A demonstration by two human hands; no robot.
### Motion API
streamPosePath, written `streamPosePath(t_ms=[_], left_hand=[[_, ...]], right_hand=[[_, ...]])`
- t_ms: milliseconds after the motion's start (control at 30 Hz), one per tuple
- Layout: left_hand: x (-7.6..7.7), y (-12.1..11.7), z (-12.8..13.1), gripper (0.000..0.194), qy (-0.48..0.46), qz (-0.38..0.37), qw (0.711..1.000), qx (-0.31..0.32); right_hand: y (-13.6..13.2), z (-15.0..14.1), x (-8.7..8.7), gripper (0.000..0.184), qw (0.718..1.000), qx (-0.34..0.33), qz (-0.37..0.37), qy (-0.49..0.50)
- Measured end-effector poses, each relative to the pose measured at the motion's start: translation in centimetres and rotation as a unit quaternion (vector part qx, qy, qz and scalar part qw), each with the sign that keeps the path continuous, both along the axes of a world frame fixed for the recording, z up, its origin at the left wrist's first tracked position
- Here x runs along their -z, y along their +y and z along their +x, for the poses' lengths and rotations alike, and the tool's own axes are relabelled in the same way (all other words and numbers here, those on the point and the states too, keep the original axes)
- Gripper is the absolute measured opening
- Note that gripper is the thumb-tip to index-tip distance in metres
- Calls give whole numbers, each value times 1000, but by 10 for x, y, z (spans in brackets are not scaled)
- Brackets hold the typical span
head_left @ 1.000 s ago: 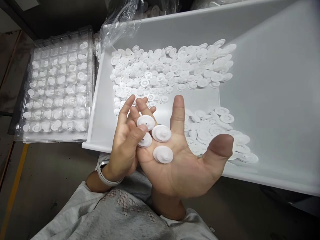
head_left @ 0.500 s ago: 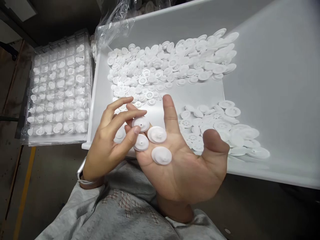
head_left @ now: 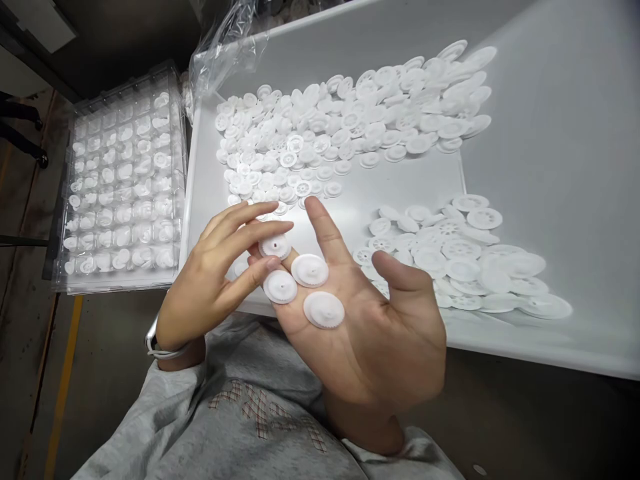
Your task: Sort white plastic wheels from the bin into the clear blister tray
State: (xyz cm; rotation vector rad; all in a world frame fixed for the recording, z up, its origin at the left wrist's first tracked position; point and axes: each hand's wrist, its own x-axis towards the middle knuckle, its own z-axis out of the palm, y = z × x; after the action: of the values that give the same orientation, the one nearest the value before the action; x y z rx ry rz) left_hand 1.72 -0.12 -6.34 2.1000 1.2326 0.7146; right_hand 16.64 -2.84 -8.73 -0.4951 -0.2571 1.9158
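My right hand [head_left: 365,333] is turned palm up with its fingers stretched out, and several white plastic gears [head_left: 324,310] rest on the palm and fingers. Each has a toothed rim and a small raised centre. My left hand [head_left: 215,270] reaches in from the left, its thumb and forefinger at the edges of the upper left gear [head_left: 275,246]. The thumb tip is also close to the gear [head_left: 280,287] below it. Part of my right fingers is hidden behind my left hand and the gears.
Beneath my hands, a large white tray [head_left: 565,167] holds a big pile of gears [head_left: 320,127] at the back and a smaller pile [head_left: 460,253] at right. Left of it stand clear compartment trays [head_left: 120,180] filled with white parts. A plastic bag [head_left: 225,53] overhangs the tray's corner.
The gears on my right hand lie slightly farther apart. My right thumb has moved inward and my left hand a little left. The view has shifted slightly; a person's legs show at far left.
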Motion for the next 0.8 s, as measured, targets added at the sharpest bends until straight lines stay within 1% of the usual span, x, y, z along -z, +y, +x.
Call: streamPosePath(t_ms=[67,167,233,333,400,500,567,633,700,800], left_hand=[[0,1,-3,32,5,8,1000,9],[2,1,-6,32,-24,25,999,-9],[4,-1,-7,33,-64,47,997,-12],[6,-4,-5,34,-130,75,988,31],[6,-7,-2,32,-142,82,986,36],[4,-9,2,29,-136,100,986,13],[4,-9,4,29,-140,116,983,19],[4,-9,4,29,-140,125,982,33],[4,-9,3,29,-138,137,980,38],[2,-11,2,28,-108,146,983,35]], right_hand=[[2,-1,2,56,1000,-5,8,-15],[5,-3,2,51,1000,-6,4,-28],[7,-3,0,39,999,-9,-11,-32],[8,-1,-2,14,999,-24,-15,-45],[7,1,-2,7,998,-42,-5,-54],[5,3,-3,17,996,-63,10,-70],[4,4,-2,22,994,-66,19,-91],[3,6,-1,22,991,-64,24,-117],[1,8,1,21,986,-48,43,-156],[-3,10,4,16,965,-12,82,-250]])
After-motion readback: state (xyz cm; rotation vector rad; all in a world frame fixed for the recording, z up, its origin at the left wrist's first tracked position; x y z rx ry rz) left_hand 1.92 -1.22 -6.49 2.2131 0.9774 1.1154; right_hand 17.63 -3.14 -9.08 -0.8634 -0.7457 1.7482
